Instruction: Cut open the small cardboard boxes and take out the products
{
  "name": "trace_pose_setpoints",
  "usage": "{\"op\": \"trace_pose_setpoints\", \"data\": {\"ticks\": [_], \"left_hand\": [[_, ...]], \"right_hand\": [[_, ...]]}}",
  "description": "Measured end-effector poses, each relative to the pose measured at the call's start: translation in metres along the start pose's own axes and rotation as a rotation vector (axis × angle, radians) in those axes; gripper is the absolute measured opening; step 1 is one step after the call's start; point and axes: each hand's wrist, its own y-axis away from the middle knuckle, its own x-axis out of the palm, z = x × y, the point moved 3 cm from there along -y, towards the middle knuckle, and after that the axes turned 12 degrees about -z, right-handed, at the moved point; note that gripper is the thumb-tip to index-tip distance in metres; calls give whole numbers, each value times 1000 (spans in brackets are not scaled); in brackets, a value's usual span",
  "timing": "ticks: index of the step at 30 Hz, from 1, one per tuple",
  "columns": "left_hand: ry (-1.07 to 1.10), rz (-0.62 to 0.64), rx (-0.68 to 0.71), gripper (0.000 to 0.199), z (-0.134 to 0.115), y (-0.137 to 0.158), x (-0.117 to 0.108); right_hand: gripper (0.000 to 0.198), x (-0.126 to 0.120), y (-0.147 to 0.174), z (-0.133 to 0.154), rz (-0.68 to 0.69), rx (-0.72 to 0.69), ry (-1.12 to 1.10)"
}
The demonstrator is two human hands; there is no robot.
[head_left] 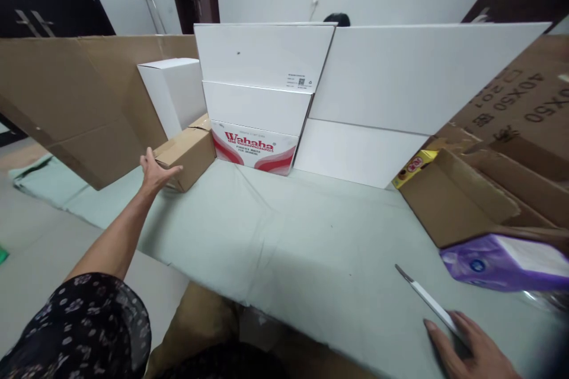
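My left hand (156,173) grips the near end of a closed brown cardboard box (193,157), thumb on one side and fingers on the other. The box rests on the cloth-covered table (284,237), near a white carton. At the lower right, my right hand (473,346) has its fingers around the handle end of a slim craft knife (429,301). The knife's blade points away from me, toward the table's middle. My thumb stands a little apart from the handle, and the handle's rear end is partly hidden by the hand.
White panels with a red-printed Wahaba carton (255,148) stand along the back. A tall white box (173,92) and a brown cardboard panel (106,106) are at left. On the right are an open cardboard box (457,201), a yellow pack (415,167) and a purple tissue pack (478,263).
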Motion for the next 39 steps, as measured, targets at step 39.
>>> {"op": "trace_pose_setpoints", "data": {"ticks": [39], "left_hand": [[923,950,204,116,-118,243,57]], "right_hand": [[44,-51,-20,83,-25,86,-135]]}}
